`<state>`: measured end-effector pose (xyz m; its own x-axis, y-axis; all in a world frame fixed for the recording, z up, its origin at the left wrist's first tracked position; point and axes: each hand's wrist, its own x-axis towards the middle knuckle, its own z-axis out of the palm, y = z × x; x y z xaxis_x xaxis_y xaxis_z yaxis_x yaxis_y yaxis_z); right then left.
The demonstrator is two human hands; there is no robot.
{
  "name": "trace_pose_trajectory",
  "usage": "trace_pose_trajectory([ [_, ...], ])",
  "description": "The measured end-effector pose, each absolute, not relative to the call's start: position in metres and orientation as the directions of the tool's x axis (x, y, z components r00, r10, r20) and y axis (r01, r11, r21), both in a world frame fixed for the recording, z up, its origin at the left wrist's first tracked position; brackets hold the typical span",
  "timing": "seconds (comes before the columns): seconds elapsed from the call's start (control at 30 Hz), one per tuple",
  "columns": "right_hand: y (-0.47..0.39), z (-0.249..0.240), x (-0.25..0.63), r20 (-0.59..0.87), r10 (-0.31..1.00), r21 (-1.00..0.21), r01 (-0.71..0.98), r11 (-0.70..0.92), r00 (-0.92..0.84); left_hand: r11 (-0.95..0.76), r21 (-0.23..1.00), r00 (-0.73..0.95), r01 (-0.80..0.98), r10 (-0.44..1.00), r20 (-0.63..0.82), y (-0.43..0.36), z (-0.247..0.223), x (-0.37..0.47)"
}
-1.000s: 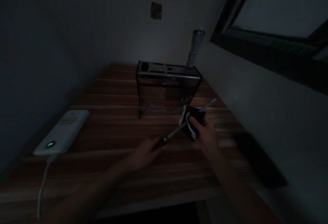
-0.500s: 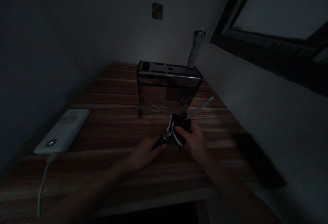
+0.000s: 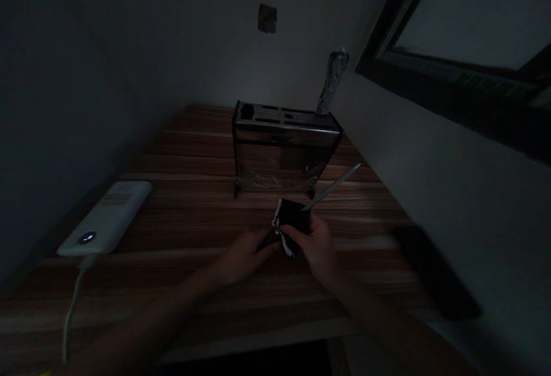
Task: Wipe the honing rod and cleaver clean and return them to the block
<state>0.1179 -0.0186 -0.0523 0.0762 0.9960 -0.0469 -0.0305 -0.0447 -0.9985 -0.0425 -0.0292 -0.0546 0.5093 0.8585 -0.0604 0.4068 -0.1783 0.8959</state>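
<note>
Drew the black cloth [image 3: 295,213] down the metal rod [image 3: 331,188] to its dark handle [image 3: 269,239] since the earlier frame. Gripped that handle in the left hand [image 3: 244,256], above the table [image 3: 185,209]. Pinched the cloth against the rod in the right hand [image 3: 321,249]; could have slipped off through loose bunching. Angled the exposed tip [image 3: 357,167] up-right, perhaps risking a knock against the slotted knife block [image 3: 286,135] by overshooting.

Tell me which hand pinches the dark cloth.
The right hand: it pinches the dark cloth on the metal rod, while the left hand grips the rod's dark handle.
</note>
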Motion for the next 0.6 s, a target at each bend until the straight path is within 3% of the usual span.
trace_pose_trajectory([
  [0.27,-0.0167,-0.0499,0.1193,-0.068,0.995,-0.997,-0.034,-0.065,0.078,-0.168,0.898,0.503,0.407,0.862,-0.067,-0.0287,-0.0507,-0.0410],
  [0.6,-0.0096,-0.0489,0.1270,-0.077,0.992,-0.983,-0.171,-0.060,0.098,-0.135,0.888,0.486,0.440,0.867,-0.109,-0.0278,-0.0528,-0.0417],
])
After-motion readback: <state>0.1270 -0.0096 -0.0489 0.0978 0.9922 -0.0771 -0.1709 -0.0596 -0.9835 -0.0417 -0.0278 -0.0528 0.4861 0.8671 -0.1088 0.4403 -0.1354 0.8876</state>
